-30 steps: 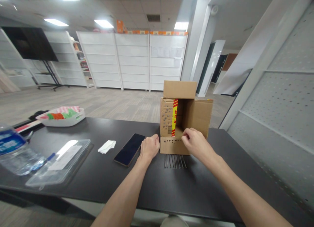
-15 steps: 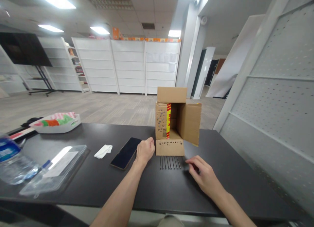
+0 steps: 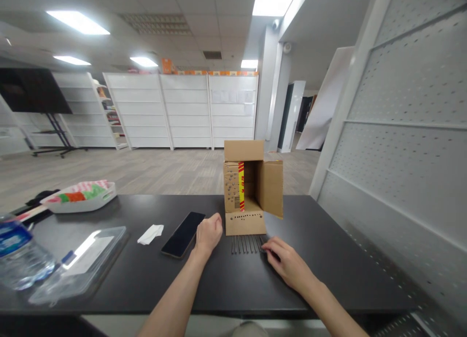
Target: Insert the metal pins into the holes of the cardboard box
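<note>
An open cardboard box (image 3: 233, 186) stands upright on the dark table, its lower flap (image 3: 245, 225) folded out toward me and dotted with small holes. In front of that flap lies a row of several thin metal nails (image 3: 243, 244), side by side. My right hand (image 3: 288, 259) is at the row's right end, thumb and index finger closed on the last nail (image 3: 260, 242). Curled into a fist, my left hand (image 3: 209, 234) rests left of the flap, beside a phone (image 3: 183, 234); whatever is inside the fist is hidden.
On the left are a crumpled white tissue (image 3: 150, 234), a clear plastic case (image 3: 82, 264), a water bottle (image 3: 22, 254) and a white basket (image 3: 80, 204) with colourful cloth. A perforated white panel (image 3: 394, 181) rises along the right side.
My right hand has moved left onto the right end of the nail row. My left hand stays a fist beside the box. The camera view has shifted slightly.
</note>
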The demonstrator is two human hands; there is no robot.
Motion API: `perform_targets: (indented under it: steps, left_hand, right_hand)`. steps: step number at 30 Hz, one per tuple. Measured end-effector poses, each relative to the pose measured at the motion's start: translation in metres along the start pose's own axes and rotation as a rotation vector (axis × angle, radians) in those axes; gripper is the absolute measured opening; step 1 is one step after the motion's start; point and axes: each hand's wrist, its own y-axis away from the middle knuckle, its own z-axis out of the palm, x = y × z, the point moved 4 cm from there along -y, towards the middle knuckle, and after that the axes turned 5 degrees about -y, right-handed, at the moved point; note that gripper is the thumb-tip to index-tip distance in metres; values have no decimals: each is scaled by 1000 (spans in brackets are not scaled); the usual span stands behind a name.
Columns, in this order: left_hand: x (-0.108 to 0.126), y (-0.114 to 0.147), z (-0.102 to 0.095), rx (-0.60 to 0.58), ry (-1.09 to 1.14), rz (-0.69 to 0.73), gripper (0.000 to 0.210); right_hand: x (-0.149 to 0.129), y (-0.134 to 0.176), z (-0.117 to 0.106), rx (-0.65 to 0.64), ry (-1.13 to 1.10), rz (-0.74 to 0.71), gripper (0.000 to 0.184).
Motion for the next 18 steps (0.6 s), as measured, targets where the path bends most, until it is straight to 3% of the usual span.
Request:
perform_targets:
  steps: [18]
  left_hand:
    - [-2, 18, 0, 38, 51, 75, 29]
  right_hand:
    - [0, -2, 1, -40, -27, 17, 24]
